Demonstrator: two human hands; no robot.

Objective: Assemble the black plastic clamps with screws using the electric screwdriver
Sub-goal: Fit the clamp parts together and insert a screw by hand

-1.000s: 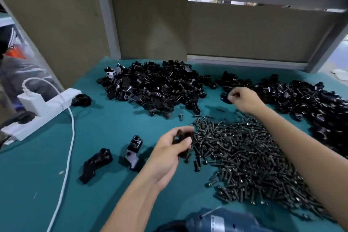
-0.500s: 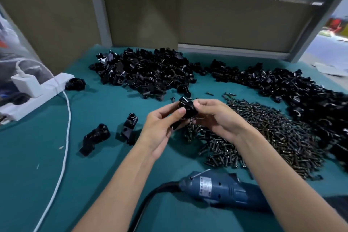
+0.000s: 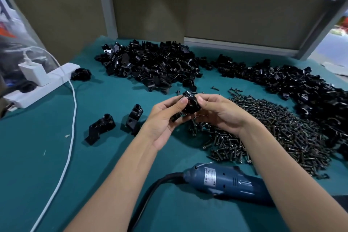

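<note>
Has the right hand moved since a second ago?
Yes. The right hand has come back from the far clamp pile, across the screw pile, to meet the left hand on the clamp part.

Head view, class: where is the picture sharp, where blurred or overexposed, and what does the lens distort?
Head view: sharp at centre, on the left hand, right hand and the clamp they hold. Head view: far left smeared, far right washed out. Head view: the wide lens splays the frame posts. Head view: soft shadows on the mat, glints on the clamp pile.
</note>
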